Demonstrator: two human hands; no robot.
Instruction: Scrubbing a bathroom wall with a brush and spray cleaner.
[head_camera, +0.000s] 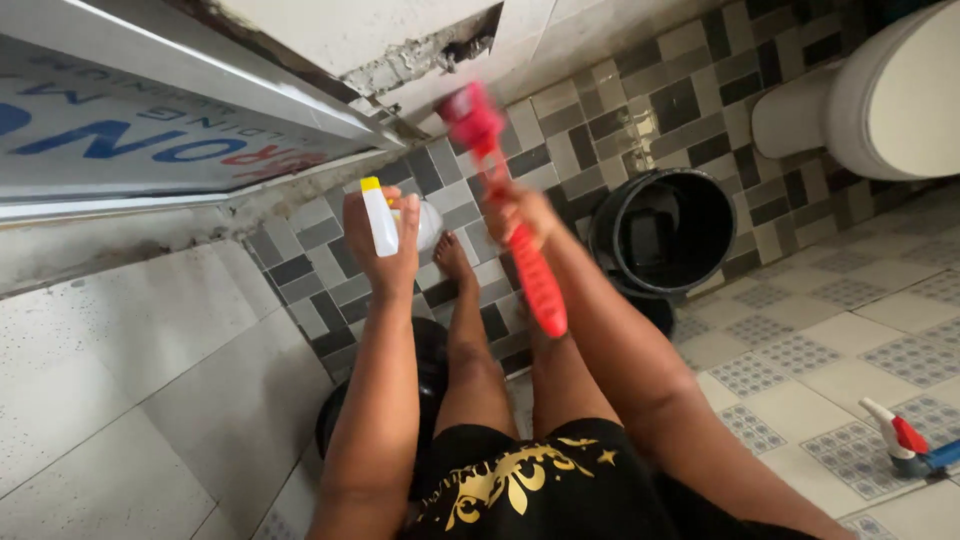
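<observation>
Here the left hand (382, 245) grips a white bottle (380, 220), the right hand (520, 215) a motion-blurred red brush (510, 210).

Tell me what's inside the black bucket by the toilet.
Inside the black bucket, a dark, boxy shape lies near the bottom, possibly a scoop; too dark to tell. The near wall hides part of the floor.

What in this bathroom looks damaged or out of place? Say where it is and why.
The wall is broken open above the red brush, with a ragged, crumbling gap. A spray bottle also lies tipped over on the floor.
</observation>
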